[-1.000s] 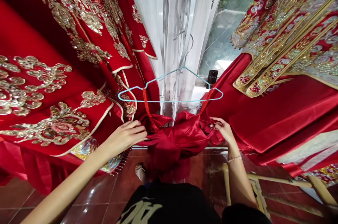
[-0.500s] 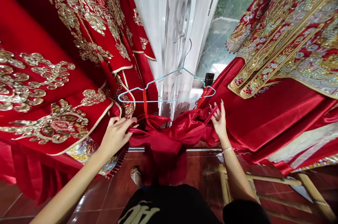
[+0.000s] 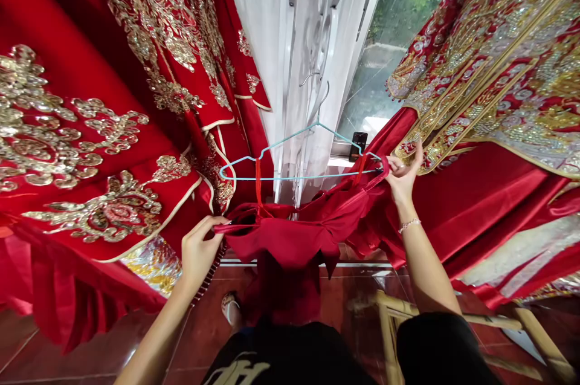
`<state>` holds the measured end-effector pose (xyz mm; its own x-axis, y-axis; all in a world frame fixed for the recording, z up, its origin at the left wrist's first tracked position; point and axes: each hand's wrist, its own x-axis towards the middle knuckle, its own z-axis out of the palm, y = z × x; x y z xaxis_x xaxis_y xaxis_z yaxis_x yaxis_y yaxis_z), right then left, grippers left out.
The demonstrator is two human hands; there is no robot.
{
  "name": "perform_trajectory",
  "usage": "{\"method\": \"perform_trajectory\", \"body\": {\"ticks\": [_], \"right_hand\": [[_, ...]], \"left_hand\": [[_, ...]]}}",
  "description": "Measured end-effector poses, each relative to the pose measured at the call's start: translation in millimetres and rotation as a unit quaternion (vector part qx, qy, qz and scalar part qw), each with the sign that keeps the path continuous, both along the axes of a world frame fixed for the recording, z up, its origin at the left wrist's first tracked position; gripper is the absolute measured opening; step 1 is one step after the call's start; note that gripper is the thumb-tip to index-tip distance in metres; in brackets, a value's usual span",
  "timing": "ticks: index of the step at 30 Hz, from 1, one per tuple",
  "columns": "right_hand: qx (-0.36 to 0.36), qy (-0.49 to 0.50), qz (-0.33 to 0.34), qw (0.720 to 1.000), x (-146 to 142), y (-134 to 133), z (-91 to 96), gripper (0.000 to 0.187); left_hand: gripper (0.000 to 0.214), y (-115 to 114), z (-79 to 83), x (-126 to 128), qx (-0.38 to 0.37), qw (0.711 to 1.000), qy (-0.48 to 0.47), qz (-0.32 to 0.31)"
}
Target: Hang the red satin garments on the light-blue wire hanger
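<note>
While a blue hanger [image 3: 294, 178] dangles by its hook at centre frame before a white curtain [image 3: 290, 40], the right hand [image 3: 402, 176] pinches a red strap [image 3: 362, 168] at the hanger's right tip, holding that side of the garment [image 3: 290, 234] up. The left hand [image 3: 198, 249], lower left of centre, clamps the garment's edge between thumb and fingers, drawing it flat. A second strap [image 3: 258, 182] loops the bar, so the satin sags just beneath. Embroidered robes [image 3: 90, 149] crowd both sides.
</note>
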<state>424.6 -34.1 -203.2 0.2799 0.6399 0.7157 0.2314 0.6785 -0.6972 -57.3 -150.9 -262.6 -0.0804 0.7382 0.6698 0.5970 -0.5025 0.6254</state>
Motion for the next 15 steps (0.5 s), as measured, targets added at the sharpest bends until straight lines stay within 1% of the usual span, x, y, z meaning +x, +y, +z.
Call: {"method": "perform_trajectory", "body": {"ticks": [4,7,9,12,14,15], "right_hand": [[-0.011,-0.038,0.015,0.999,1.2,-11.4,21.9,0.115],[-0.018,-0.059,0.028,0.998,-7.1,-20.7,36.7,0.108],[-0.019,-0.073,0.045,0.996,-16.5,-22.0,44.9,0.109],[-0.024,-0.097,0.077,0.992,-31.0,-16.6,54.8,0.117],[-0.043,-0.112,0.098,0.988,-36.2,-12.2,60.0,0.118],[-0.061,-0.121,0.110,0.985,-36.7,-10.9,62.0,0.116]], "left_hand": [[0.012,1.2,-3.0,-1.9,-0.019,1.000,-0.025,0.002],[0.012,4.8,-4.7,-4.2,-0.026,0.999,-0.040,0.007],[0.013,7.1,-4.0,-4.3,-0.030,0.999,-0.041,0.009],[0.015,7.9,0.2,-1.2,-0.027,0.999,-0.042,0.019],[0.015,6.4,4.1,1.9,-0.025,0.998,-0.052,0.029],[0.015,5.6,6.0,3.3,-0.029,0.997,-0.061,0.032]]}}
